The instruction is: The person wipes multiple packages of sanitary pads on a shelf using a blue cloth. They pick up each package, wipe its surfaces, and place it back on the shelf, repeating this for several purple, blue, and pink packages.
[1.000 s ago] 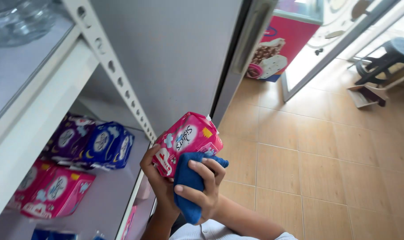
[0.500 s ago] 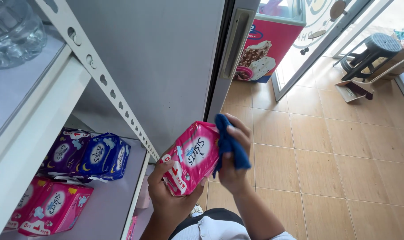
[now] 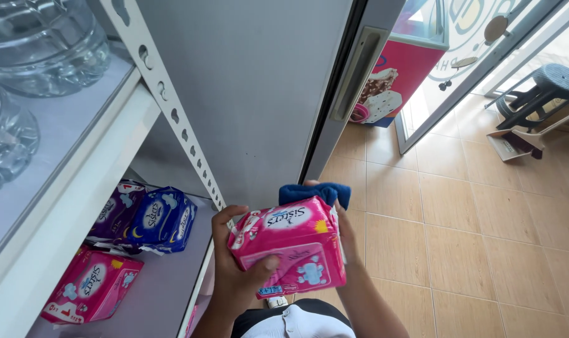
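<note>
Beside the shelf edge, over open floor, both hands' fingers clamp a pink packet.

- The left hand is bare: no glove, no ring and no watch show on it.
- The left forearm below it is bare too, with no sleeve reaching the wrist.
- The right hand is mostly hidden; the part that shows is ungloved.
- The right forearm is uncovered along all of its visible length, with no band or bracelet on it.
- At the bottom edge, a white garment with a folded collar and a small button covers the chest.
- A dark, near-black layer lies around that white collar, at the shoulders.
</note>
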